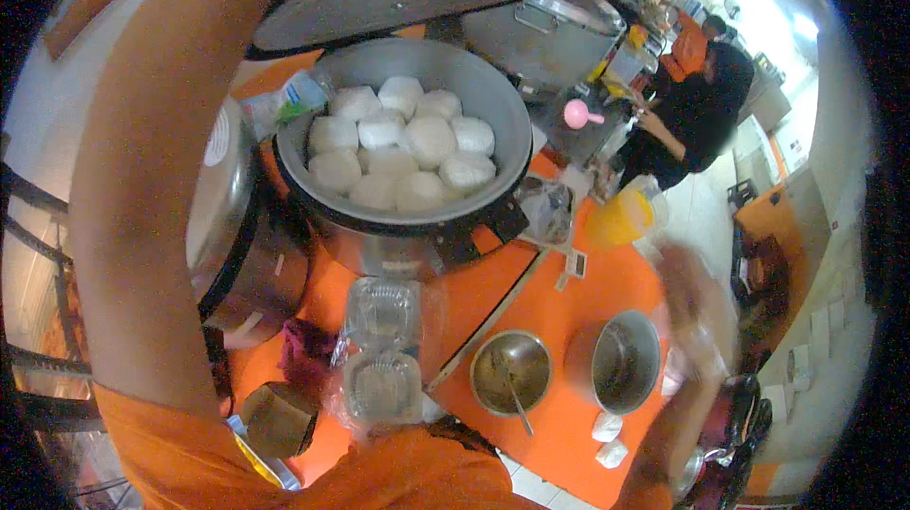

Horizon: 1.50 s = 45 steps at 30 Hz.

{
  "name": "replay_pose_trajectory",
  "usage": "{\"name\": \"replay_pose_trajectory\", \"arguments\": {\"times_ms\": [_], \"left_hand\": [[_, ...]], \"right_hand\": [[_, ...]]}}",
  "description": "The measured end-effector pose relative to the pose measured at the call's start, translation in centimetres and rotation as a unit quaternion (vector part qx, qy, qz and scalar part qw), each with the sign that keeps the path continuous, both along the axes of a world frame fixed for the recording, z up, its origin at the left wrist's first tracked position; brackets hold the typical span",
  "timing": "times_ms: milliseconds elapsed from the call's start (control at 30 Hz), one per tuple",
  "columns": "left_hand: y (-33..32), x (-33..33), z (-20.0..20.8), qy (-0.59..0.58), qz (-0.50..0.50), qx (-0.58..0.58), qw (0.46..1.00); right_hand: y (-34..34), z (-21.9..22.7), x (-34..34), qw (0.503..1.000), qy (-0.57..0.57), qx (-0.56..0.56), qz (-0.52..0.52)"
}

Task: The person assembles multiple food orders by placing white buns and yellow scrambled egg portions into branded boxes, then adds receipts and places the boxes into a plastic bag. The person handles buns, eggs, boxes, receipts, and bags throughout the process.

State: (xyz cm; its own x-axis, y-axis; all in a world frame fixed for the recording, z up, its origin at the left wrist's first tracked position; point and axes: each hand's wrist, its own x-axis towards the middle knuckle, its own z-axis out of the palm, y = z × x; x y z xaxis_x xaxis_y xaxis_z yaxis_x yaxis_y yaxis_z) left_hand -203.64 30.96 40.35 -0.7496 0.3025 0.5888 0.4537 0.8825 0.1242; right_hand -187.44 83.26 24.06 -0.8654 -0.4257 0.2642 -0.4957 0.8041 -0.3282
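Note:
My left arm rises across the left side, and its hand is out of the picture beyond the top edge, near the raised lid [408,12] of a large rice cooker [332,226]. The cooker stands open with several rounded white bundles [431,140] packed inside. On the right, my right hand [701,292] is smeared by motion over the table's right edge, so its fingers cannot be made out. Close to it are a deep metal pot [626,363] and two small white lumps [609,441]. Left of that pot, a steel bowl [510,373] holds a spoon [519,401].
The table [569,458] is orange. Clear plastic containers [382,349] lie in front of the cooker, and a second closed cooker [242,226] stands at left. A yellow jug [621,216] is near the right edge. Another person in black [697,117] works beyond, beside a pink ladle [578,114].

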Motion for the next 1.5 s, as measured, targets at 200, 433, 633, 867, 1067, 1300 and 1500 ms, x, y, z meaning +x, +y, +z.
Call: {"name": "replay_pose_trajectory", "arguments": {"times_ms": [200,433,633,867,1067,1300,1500], "left_hand": [[-1.2,-1.9,1.4,0.007,0.006,-0.065,0.998],[-1.0,-3.0,1.4,0.057,-0.083,-0.128,0.987],[-0.9,-3.4,1.8,0.072,-0.04,-0.114,0.99],[-0.5,-3.2,1.9,0.07,-0.028,-0.1,0.992],[-0.3,-3.5,1.9,0.051,-0.004,-0.093,0.994],[-0.2,-1.8,2.0,0.042,-0.014,-0.071,0.996],[-0.2,-0.6,1.5,0.042,0.0,-0.058,0.997]], "right_hand": [[-29.7,-4.9,-18.8,0.897,-0.013,0.153,0.414],[-34.2,-8.8,-22.6,0.837,-0.218,0.324,0.383],[-34.5,-2.3,-16.4,0.818,-0.367,0.332,0.293],[-34.0,-4.9,-17.6,0.776,-0.413,0.318,0.355],[-34.6,-8.1,-20.7,0.804,-0.377,0.189,0.419],[-38.0,-7.3,-17.4,0.73,-0.621,0.192,0.211],[-37.0,-8.5,-18.0,0.7,-0.666,0.158,0.202]]}}
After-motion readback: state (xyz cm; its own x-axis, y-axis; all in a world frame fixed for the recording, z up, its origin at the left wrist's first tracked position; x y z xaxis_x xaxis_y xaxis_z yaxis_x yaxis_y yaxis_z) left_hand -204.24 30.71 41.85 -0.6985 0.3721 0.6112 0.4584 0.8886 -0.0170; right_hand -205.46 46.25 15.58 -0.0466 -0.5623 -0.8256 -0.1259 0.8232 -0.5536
